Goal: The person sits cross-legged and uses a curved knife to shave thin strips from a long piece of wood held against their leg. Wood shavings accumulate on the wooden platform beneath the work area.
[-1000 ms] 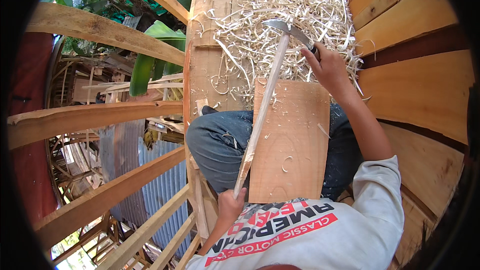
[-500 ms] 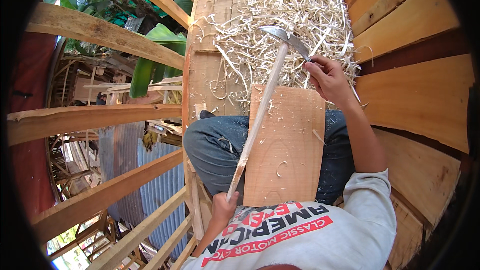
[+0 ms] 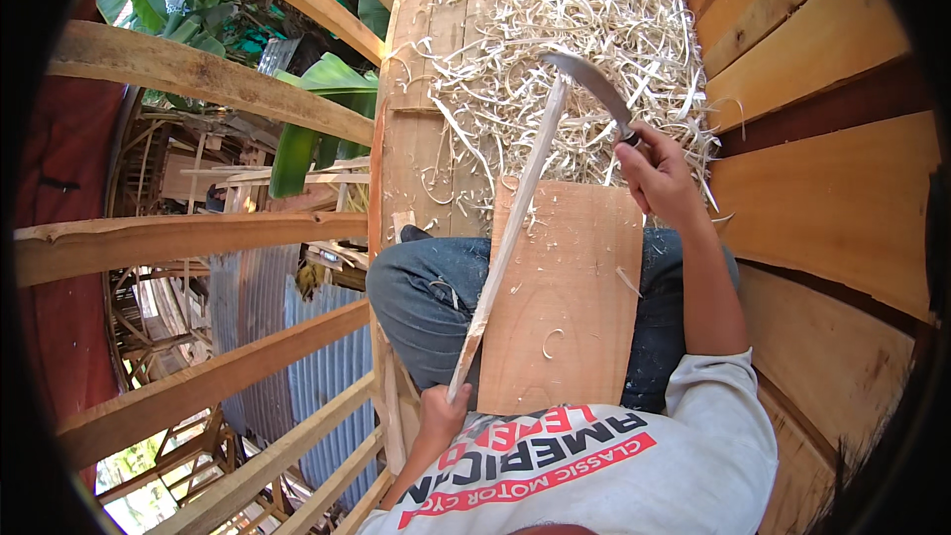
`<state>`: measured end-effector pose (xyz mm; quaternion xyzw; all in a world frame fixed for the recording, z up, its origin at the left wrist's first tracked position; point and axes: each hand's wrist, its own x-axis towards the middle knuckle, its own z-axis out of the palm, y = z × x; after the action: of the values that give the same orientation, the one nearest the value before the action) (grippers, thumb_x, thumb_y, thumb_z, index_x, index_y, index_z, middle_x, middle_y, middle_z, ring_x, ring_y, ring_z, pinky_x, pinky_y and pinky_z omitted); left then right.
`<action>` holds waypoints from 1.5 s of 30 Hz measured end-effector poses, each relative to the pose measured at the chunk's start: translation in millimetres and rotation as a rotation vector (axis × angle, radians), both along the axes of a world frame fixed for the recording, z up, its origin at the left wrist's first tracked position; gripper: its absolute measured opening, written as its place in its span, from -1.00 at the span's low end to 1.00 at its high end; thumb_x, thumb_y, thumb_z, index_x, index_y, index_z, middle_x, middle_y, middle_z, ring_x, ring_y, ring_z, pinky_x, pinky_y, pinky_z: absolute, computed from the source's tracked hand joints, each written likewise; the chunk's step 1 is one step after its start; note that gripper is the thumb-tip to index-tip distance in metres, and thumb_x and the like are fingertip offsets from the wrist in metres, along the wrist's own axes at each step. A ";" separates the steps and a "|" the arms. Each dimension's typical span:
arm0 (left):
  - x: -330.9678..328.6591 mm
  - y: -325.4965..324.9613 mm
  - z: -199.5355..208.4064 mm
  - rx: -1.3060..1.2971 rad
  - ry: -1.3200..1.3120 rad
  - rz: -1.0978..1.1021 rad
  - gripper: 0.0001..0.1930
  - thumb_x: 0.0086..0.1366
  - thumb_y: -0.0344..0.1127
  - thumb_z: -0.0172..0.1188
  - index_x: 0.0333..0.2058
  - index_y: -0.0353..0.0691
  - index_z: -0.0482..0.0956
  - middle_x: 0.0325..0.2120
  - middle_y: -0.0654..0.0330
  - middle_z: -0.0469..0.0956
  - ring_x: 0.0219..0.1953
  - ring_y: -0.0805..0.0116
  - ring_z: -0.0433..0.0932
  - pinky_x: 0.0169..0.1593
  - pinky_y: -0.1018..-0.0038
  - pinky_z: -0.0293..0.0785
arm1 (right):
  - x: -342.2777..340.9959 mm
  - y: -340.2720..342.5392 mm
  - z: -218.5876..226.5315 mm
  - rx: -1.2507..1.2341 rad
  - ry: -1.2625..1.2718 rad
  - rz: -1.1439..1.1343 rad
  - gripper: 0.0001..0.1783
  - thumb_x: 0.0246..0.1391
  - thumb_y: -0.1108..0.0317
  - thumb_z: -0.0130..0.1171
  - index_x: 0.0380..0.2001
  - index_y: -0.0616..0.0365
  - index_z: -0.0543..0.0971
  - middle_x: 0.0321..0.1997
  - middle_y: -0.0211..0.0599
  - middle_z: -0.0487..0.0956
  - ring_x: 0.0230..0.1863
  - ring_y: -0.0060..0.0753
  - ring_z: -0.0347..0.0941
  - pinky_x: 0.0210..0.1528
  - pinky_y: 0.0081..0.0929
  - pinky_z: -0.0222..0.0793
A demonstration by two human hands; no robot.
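Note:
My left hand (image 3: 443, 410) is closed round the near end of a pale wooden stick (image 3: 512, 235), low by my left hip. The stick slants up and away to the right, crossing a flat wooden board (image 3: 565, 307) that lies over my lap. In my right hand (image 3: 658, 170) is the short dark handle of a knife with a curved blade (image 3: 594, 87). Its blade arcs to the left close by the stick's far end; whether the two touch I cannot tell. A few small shavings lie on the board.
Curly wood shavings (image 3: 594, 25) are heaped on the plank floor (image 3: 421, 168) ahead of me. On the right rises a wall of wooden planks (image 3: 822, 198). Wooden rails (image 3: 198, 234) line the left side, with corrugated metal sheets (image 3: 322, 357) beyond and below them.
My right hand and the knife have shifted slightly right and nearer, and the blade has turned to slope more steeply. The stick's far end has swung a little left. My left hand keeps its hold.

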<state>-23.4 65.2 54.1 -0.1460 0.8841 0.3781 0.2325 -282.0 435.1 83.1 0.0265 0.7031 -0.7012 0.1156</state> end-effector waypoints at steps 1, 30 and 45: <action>1.4 -0.8 -0.4 -0.017 -0.004 -0.004 -0.38 0.24 0.08 0.12 -0.75 -0.41 0.39 -0.84 -0.11 0.28 -0.77 -0.05 0.35 -0.61 0.23 0.22 | 4.0 -0.5 3.8 -0.025 -0.072 0.138 -0.81 0.17 0.40 0.10 -0.17 0.21 0.45 -0.74 -0.62 0.27 -0.83 -0.78 0.17 -0.83 -0.71 0.03; -2.3 1.3 -1.3 -0.081 0.018 -0.050 -0.32 0.24 0.19 0.06 -0.76 -0.39 0.37 -0.84 -0.12 0.29 -0.72 -0.13 0.39 -0.60 0.18 0.23 | 2.2 -12.6 -5.8 -0.166 -0.137 0.113 -0.61 0.14 0.35 0.16 0.02 0.31 0.46 -0.63 -0.50 0.42 -0.78 -0.80 0.20 -0.80 -0.76 0.04; 3.7 -4.0 -6.9 -0.100 0.012 -0.050 -0.29 0.23 0.24 0.04 -0.75 -0.39 0.38 -0.82 -0.14 0.30 -0.69 -0.18 0.40 -0.58 0.17 0.24 | 1.6 12.3 2.3 -0.252 -0.167 0.022 -0.66 0.21 0.34 0.04 -0.01 0.31 0.45 -0.69 -0.60 0.30 -0.83 -0.78 0.15 -0.82 -0.73 0.03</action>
<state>-19.7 61.2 47.2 -0.1328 0.9067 0.3284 0.2290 -280.4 447.4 85.4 0.0626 0.5977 -0.7778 0.1838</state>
